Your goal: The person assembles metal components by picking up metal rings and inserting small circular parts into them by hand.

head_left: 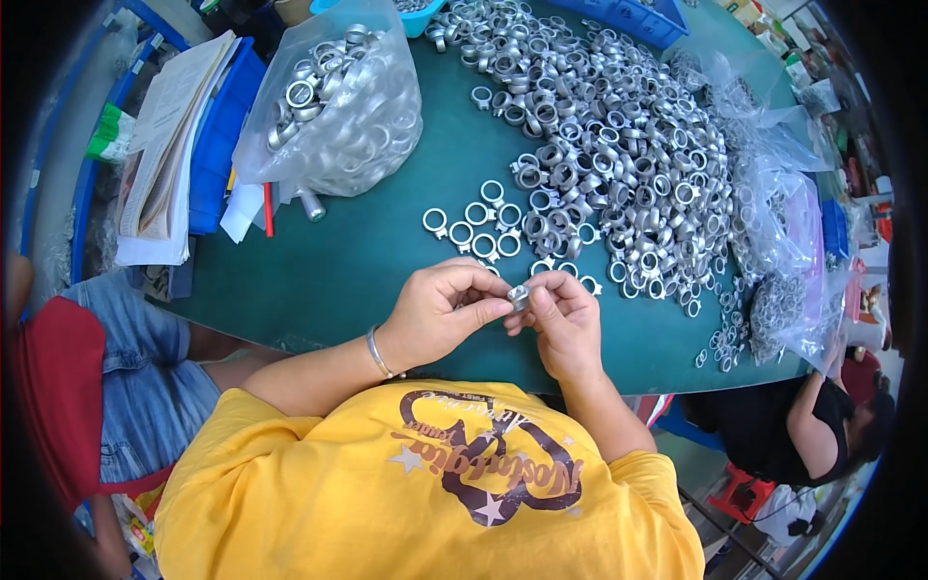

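Between the fingertips of both hands, near the table's front edge, is a small silver metal ring (519, 298). My left hand (447, 307), with a bracelet (378, 353) at its wrist, pinches the ring from the left. On the other side, the thumb and fingers of my right hand (564, 324) close on the same ring. Part of it is hidden by the fingers. Just beyond my hands lies a loose group of similar rings (480, 217), each with a small lug on its side. Behind and to the right spreads a large heap of these metal rings (619, 159).
A clear plastic bag (372, 135) of rings stands at the back left, beside a blue tray (217, 145) with papers (174, 145). Thinner rings and plastic bags (788, 222) lie at the right. Another blue tray (638, 19) is at the back. People sit at both sides.
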The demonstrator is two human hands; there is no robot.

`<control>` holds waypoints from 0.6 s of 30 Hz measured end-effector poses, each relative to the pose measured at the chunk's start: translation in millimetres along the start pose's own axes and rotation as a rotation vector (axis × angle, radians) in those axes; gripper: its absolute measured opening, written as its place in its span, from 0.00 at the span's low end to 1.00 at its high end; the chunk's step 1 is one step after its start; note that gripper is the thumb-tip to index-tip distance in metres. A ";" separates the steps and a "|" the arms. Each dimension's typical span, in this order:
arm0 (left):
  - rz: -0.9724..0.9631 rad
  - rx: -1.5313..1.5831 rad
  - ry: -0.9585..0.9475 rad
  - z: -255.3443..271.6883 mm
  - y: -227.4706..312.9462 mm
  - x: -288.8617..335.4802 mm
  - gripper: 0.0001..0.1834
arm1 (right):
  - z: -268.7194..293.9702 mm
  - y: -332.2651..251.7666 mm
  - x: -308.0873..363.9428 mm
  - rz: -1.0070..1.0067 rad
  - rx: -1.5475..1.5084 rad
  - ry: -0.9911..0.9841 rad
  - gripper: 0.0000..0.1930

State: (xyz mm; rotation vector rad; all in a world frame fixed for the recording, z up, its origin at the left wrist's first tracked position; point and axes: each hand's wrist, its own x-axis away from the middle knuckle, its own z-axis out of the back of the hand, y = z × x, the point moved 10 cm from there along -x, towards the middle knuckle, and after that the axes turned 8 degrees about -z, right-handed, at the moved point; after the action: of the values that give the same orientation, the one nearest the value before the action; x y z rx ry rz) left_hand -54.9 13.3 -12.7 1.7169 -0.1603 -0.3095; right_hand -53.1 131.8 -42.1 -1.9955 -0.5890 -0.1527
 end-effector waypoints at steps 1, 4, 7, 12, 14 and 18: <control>-0.002 -0.026 -0.020 -2.9 -0.3 -3.0 0.07 | 2.7 -4.0 0.9 0.023 -0.003 0.006 0.06; 0.014 -0.242 -0.070 -7.8 6.9 -9.1 0.09 | 9.9 -14.1 8.0 0.108 0.163 0.084 0.06; 0.101 -0.022 0.136 9.4 -7.7 -1.0 0.15 | 3.2 -70.4 28.2 0.613 0.416 0.173 0.13; 0.064 0.022 0.082 8.4 -3.4 -6.6 0.10 | 60.0 -214.8 101.4 1.471 1.014 0.875 0.16; 0.016 0.024 0.073 5.9 -2.6 -11.2 0.09 | 102.5 -262.2 120.0 1.512 1.035 1.164 0.17; 0.088 -0.057 0.103 10.3 -1.8 -8.6 0.07 | 143.9 -284.1 106.5 1.196 1.449 1.347 0.09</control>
State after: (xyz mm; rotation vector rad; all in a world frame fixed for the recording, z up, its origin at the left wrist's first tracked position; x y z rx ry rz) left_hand -66.2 6.3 -14.9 1.6598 -0.1500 -0.1589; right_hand -113.0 398.3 153.1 -0.2662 1.1116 -0.1856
